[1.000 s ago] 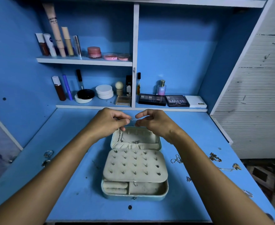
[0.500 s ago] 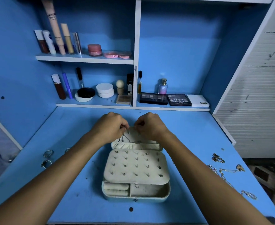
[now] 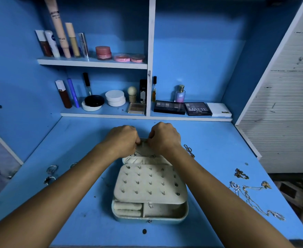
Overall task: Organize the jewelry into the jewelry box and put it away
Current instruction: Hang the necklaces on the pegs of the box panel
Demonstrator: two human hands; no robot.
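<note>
Your left grip (image 3: 123, 142) and right grip (image 3: 164, 138) are both clenched, fingertips pinching at the box (image 3: 149, 215) lid (image 3: 147, 154) beneath them.

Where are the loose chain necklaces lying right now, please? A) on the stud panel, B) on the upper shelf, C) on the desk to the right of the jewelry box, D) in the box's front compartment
C: the chain necklaces lie on the blue desk, right of the jewelry box.
</note>
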